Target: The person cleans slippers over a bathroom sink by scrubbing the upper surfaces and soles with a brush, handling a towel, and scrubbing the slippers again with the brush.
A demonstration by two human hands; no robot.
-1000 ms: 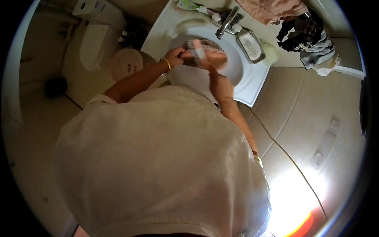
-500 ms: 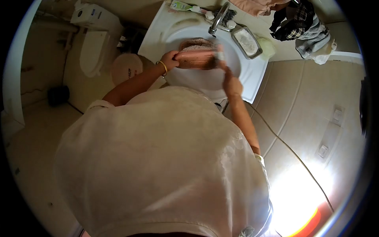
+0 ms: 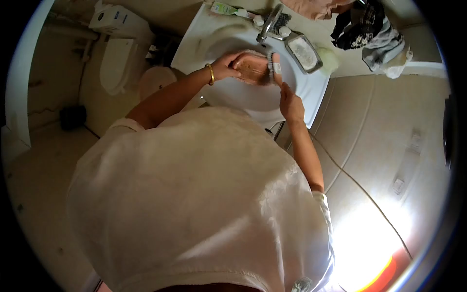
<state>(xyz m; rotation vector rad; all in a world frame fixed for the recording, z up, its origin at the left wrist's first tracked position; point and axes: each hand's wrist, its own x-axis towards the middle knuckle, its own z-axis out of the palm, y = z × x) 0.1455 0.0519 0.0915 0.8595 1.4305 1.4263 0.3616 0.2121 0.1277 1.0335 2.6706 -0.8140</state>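
Pinkish-brown shoe (image 3: 252,68) over white sink (image 3: 301,104), sole side up, my left hand (image 3: 224,66) clamped on its heel end. My right hand (image 3: 290,104) wraps the brush (image 3: 274,65) handle, bristles against shoe. Basin smooth, rounded ceramic; chrome faucet (image 3: 268,23) behind. Metal soap dish (image 3: 303,51) just beside basin, toothpaste tube (image 3: 224,8) on rim, crumpled clothes (image 3: 374,29) on counter. Beige tiled wall right, toilet (image 3: 114,61) left. My shirt blocks the lower view.

white washbasin (image 3: 304,100) beside a tiled wall

on its rim lie a toothpaste tube (image 3: 224,8), a soap dish (image 3: 303,51) by the tap (image 3: 269,22), and heaped cloths (image 3: 372,31).
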